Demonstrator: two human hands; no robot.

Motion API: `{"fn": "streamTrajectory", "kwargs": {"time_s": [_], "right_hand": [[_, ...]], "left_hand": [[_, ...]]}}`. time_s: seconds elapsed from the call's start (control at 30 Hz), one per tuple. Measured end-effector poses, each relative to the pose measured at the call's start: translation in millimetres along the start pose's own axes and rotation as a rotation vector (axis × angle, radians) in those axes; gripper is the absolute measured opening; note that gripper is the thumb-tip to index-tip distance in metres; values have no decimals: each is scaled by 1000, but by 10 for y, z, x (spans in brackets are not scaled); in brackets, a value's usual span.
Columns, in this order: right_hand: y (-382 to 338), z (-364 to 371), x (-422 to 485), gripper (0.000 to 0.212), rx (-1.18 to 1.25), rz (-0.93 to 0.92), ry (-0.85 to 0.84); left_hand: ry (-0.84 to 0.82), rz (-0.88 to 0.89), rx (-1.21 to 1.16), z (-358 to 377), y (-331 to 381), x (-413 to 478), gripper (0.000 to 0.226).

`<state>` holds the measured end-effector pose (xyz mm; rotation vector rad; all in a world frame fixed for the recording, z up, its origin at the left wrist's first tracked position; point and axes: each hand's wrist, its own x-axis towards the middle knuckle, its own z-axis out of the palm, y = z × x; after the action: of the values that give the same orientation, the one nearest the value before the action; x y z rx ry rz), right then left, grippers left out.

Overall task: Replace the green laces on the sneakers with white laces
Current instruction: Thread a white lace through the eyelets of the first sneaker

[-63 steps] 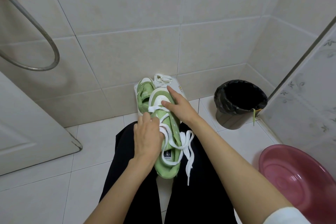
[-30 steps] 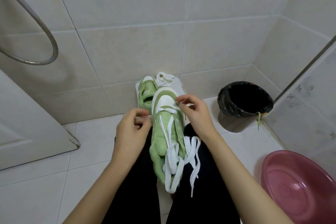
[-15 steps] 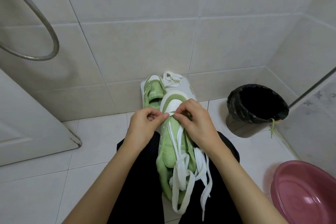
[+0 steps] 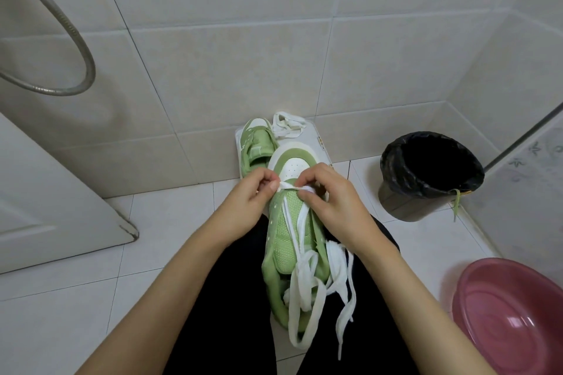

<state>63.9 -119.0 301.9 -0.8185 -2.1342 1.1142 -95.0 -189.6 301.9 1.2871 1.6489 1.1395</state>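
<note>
A light green mesh sneaker with a white toe cap [image 4: 285, 237] lies on the person's lap, on black trousers [image 4: 213, 313], its toe pointing away from the person and its heel nearest them. At the front of this sneaker, just behind the toe cap, the left hand [image 4: 249, 195] and the right hand [image 4: 332, 201] meet from either side. Each hand's grip is clamped, thumb against forefinger, on a flat white lace [image 4: 304, 283] that runs as a short taut bar across the lowest eyelets. From there two strands of the lace run back along the tongue, and its loose ends pile over the sneaker's heel and hang down its right side. Just beyond the sneaker's toe, a second light green sneaker [image 4: 256, 146] and a small bundle of white lace [image 4: 288, 125] rest on a white flat rectangular platform [image 4: 316, 140] that stands on the floor against the tiled wall. Well to the right of the lap sneaker is a round bin lined with a black bag [image 4: 426, 198], and a thin green lace [image 4: 456, 201] hangs over its rim. Further right and nearer the person sits a pink plastic basin [image 4: 511, 313]. Far to the sneaker's left are a white door [image 4: 45, 207] and, above it, a looping metal shower hose [image 4: 76, 36].
</note>
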Motion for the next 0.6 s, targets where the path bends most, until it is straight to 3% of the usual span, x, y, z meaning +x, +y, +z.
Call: {"fn": "streamTrajectory", "kwargs": {"time_s": [0.2, 0.33, 0.47, 0.6], "right_hand": [[-31, -10, -48, 22, -64, -1, 142], [-25, -11, -50, 7, -133, -41, 62], [40, -54, -22, 4, -272, -87, 14], [60, -88, 14, 5, -246, -81, -21]], "left_hand": [[-105, -71, -269, -131, -69, 67, 17], [-116, -78, -318, -157, -82, 40, 15], [-21, -104, -154, -78, -39, 30, 13], [328, 104, 233, 121, -29, -122, 6]]}}
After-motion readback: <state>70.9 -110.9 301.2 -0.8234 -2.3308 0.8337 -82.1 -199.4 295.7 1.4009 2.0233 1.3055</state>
